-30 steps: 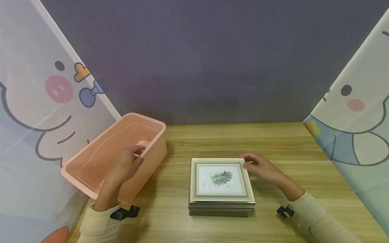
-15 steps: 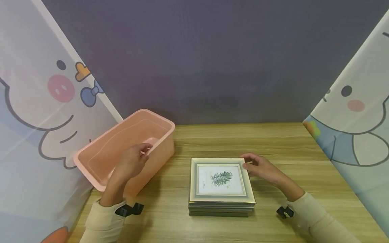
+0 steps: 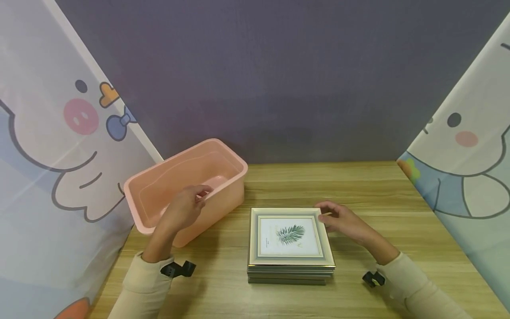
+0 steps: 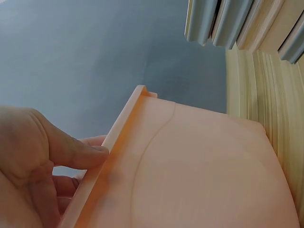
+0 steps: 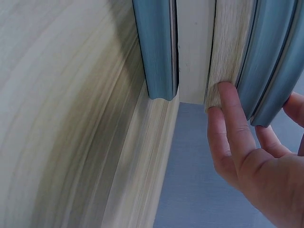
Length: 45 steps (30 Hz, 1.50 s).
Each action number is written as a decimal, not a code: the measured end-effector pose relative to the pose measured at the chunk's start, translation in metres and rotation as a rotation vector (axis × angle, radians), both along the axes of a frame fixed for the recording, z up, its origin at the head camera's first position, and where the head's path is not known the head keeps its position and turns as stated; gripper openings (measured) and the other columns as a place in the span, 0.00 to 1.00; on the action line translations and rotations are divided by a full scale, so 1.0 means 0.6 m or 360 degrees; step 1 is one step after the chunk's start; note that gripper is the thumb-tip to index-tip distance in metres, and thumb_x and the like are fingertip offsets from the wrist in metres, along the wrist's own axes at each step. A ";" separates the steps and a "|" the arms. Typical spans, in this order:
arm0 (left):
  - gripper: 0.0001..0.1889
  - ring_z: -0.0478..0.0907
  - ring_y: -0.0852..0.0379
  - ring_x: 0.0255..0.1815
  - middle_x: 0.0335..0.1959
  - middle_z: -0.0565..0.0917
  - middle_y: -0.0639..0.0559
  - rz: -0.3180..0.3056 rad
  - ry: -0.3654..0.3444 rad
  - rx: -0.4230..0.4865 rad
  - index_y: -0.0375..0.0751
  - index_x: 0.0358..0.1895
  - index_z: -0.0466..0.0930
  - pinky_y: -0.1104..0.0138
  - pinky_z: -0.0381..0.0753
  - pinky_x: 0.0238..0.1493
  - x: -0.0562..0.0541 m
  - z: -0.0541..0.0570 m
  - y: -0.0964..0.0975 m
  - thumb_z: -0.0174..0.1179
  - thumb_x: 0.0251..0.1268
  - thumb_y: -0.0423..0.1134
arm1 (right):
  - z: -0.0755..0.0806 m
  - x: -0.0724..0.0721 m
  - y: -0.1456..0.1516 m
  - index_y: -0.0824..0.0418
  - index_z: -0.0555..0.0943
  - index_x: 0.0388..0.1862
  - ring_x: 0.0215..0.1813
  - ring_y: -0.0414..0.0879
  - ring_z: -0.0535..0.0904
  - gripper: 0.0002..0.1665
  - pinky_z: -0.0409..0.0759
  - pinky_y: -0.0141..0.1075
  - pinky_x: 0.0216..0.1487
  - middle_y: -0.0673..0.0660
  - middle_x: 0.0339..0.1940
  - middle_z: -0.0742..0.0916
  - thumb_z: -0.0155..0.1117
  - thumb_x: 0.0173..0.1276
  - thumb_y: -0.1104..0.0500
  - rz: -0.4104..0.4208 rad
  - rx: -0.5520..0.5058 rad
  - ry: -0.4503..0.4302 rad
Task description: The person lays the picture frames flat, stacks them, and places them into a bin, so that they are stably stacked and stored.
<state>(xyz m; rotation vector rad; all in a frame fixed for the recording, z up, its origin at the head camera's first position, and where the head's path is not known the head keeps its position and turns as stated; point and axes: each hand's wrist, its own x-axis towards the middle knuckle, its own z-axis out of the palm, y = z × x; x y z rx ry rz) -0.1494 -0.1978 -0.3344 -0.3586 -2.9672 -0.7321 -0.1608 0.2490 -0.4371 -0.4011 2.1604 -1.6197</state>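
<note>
My left hand holds the near right rim of a pink plastic bin. In the left wrist view, the thumb and fingers pinch that rim. Nothing shows in the visible part of the bin. Right of it lies a stack of picture frames; the top picture frame has a cream border and a green leaf print. My right hand grips the stack's far right edge, its thumb on the top frame. In the right wrist view, fingertips touch the side of a wood-coloured frame.
A wood-grain table carries the bin and the frames. Behind it rises a dark grey wall. Cartoon-printed panels stand at the left and right. Black straps hang at both wrists.
My left hand has drawn the bin to the right and slightly away, turning it a little, nearer the picture frames. The right hand and the stack have stayed in place.
</note>
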 end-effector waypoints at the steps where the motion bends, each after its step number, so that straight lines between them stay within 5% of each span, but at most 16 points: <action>1: 0.17 0.84 0.39 0.50 0.47 0.87 0.37 -0.0009 0.0000 0.0006 0.38 0.58 0.83 0.46 0.83 0.51 -0.002 0.000 0.003 0.58 0.69 0.26 | -0.001 0.000 0.000 0.70 0.66 0.73 0.53 0.47 0.82 0.33 0.87 0.43 0.49 0.73 0.63 0.78 0.62 0.77 0.55 -0.0003 0.0007 -0.0001; 12: 0.15 0.83 0.41 0.50 0.48 0.87 0.41 -0.0084 -0.0002 -0.0017 0.41 0.58 0.84 0.47 0.83 0.52 -0.019 -0.007 0.028 0.57 0.72 0.29 | -0.001 -0.001 0.000 0.70 0.65 0.73 0.56 0.53 0.83 0.32 0.88 0.43 0.49 0.76 0.66 0.74 0.61 0.77 0.55 -0.0002 0.0002 -0.0025; 23: 0.17 0.84 0.43 0.53 0.50 0.88 0.43 -0.0200 -0.0022 -0.0001 0.42 0.56 0.84 0.49 0.82 0.55 -0.044 -0.006 0.062 0.57 0.69 0.25 | 0.000 -0.001 -0.001 0.68 0.67 0.72 0.54 0.49 0.83 0.32 0.88 0.44 0.49 0.73 0.63 0.78 0.61 0.77 0.55 -0.0025 0.0016 -0.0036; 31: 0.19 0.84 0.43 0.56 0.53 0.87 0.43 -0.0264 -0.0125 -0.0004 0.44 0.58 0.83 0.50 0.83 0.57 -0.061 -0.001 0.094 0.56 0.68 0.24 | -0.001 -0.001 0.000 0.70 0.66 0.72 0.54 0.51 0.83 0.32 0.88 0.44 0.49 0.75 0.63 0.78 0.61 0.77 0.56 -0.0008 -0.0027 -0.0046; 45: 0.21 0.84 0.47 0.53 0.49 0.88 0.45 -0.0600 -0.0080 -0.0119 0.43 0.58 0.82 0.55 0.85 0.53 -0.092 0.005 0.153 0.56 0.66 0.21 | -0.002 -0.002 0.000 0.71 0.65 0.73 0.53 0.49 0.83 0.32 0.88 0.45 0.49 0.75 0.61 0.79 0.61 0.77 0.57 -0.0003 -0.0050 -0.0056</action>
